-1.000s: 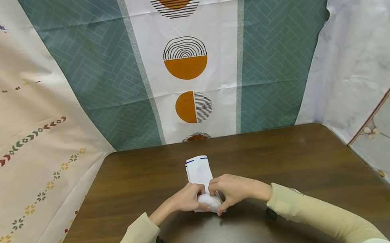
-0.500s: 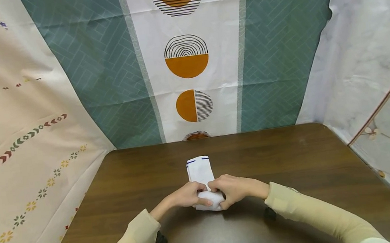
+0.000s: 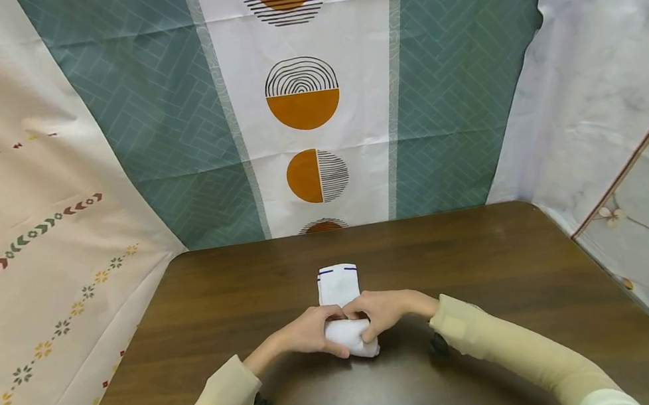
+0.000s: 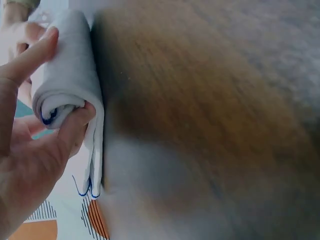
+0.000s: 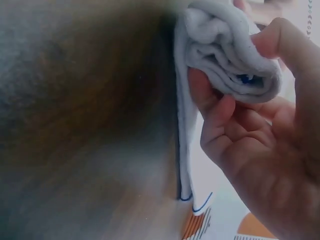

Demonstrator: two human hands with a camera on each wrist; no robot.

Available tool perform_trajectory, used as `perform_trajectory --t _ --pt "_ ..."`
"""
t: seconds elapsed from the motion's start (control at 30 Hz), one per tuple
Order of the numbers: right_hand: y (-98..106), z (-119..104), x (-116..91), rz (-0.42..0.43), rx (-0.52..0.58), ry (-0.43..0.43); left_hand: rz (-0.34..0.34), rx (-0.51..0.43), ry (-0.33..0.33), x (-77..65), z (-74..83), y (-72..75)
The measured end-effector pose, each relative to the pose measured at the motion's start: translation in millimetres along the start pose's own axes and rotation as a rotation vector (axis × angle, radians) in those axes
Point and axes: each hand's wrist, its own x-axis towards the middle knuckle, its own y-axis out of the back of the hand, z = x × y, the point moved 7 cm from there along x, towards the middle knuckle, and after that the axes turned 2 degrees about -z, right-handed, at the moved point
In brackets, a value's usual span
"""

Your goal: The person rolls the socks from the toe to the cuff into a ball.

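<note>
A white towel point(image 3: 339, 286) with blue edge stitching lies on the table, its near end rolled up and its far end flat. My left hand point(image 3: 309, 332) grips the left end of the roll, thumb on the near side and fingers on the far side. At the right end, my right hand point(image 3: 385, 309) grips it the same way. In the left wrist view, the rolled towel point(image 4: 72, 65) shows a spiral end with a fingertip tucked beneath. The right wrist view shows looser, uneven layers of the towel point(image 5: 235, 50) between thumb and curled fingers.
The dark wooden table point(image 3: 238, 286) extends around the towel on all sides. Behind it hangs a green and white patterned curtain point(image 3: 186, 145). Patterned cloth sheets point(image 3: 33, 229) hang along the left and right sides.
The roll looks thicker and the flat stretch beyond it shorter. Both hands have shifted their grip along the roll, with the thumbs on its near side. The head view has shifted slightly.
</note>
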Motion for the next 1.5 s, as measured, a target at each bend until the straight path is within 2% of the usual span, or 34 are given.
perform_trajectory --t 0.13,0.3,0.43,0.5,0.7,0.83,0.9,1.0,1.17,1.3,1.5 --pt "2.0 7.7 6.0 -0.052 0.052 -0.028 0.057 0.032 -0.001 -4.0 3.0 2.1" --pt "8.1 18.4 11.0 -0.076 0.098 -0.096 0.144 0.046 -0.022 -7.9 8.3 6.0" --pt "10.0 23.0 13.0 -0.101 0.137 -0.130 0.204 0.064 -0.008 -7.4 8.2 10.1" --pt "10.1 24.1 13.4 -0.111 0.165 -0.137 0.216 0.086 0.006 -6.4 8.2 12.3" --pt "9.0 28.1 9.2 -0.096 0.205 -0.152 0.228 0.235 0.031 -4.3 13.2 15.7" --pt "8.2 30.9 0.1 -0.043 0.180 -0.199 0.230 0.209 0.038 -3.9 11.9 13.8" --pt "9.8 27.8 -5.5 0.005 0.144 -0.219 0.231 0.182 0.045 -3.6 9.7 13.0" --pt "14.3 14.3 -13.0 0.109 0.064 -0.202 0.236 0.159 0.038 -2.5 6.9 13.3" --pt "18.0 -14.8 -21.0 0.278 -0.177 -0.121 0.222 0.108 0.029 0.9 0.8 14.2" --pt "14.9 -27.6 -22.2 0.300 -0.350 -0.112 0.202 0.064 0.041 2.3 -1.7 16.1" --pt "5.4 -29.1 -18.4 0.261 -0.497 -0.143 0.177 0.006 0.065 2.1 -4.2 18.5"
